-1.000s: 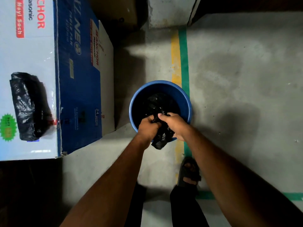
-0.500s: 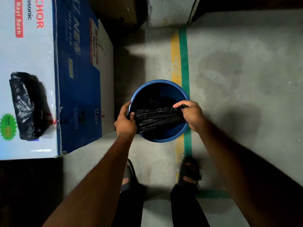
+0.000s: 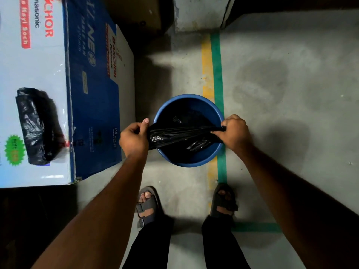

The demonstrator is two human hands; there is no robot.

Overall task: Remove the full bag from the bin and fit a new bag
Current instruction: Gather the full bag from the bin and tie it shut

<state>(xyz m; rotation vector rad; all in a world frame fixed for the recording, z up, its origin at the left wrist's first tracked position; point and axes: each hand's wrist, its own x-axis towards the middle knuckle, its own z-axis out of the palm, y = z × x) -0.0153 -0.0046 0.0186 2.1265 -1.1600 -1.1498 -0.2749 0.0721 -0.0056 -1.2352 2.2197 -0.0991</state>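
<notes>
A round blue bin (image 3: 196, 162) stands on the concrete floor in front of my feet. A black plastic bag (image 3: 180, 133) is stretched flat across its mouth, and the rest of it hangs dark inside. My left hand (image 3: 134, 138) grips the bag's edge just outside the bin's left rim. At the right rim my right hand (image 3: 236, 132) holds the opposite edge, bunched in the fist. A folded black bag (image 3: 36, 125) lies on top of the big carton at the left.
A large blue and white cardboard carton (image 3: 58, 90) stands close to the bin's left side. Yellow and green tape lines (image 3: 212, 66) run along the floor under the bin. My sandalled feet (image 3: 149, 204) are just behind it. Walls close the far side.
My hands went from bunched together over the bin's near rim to spread apart, pulling the black bag wide across the opening. Both feet have stepped back into view.
</notes>
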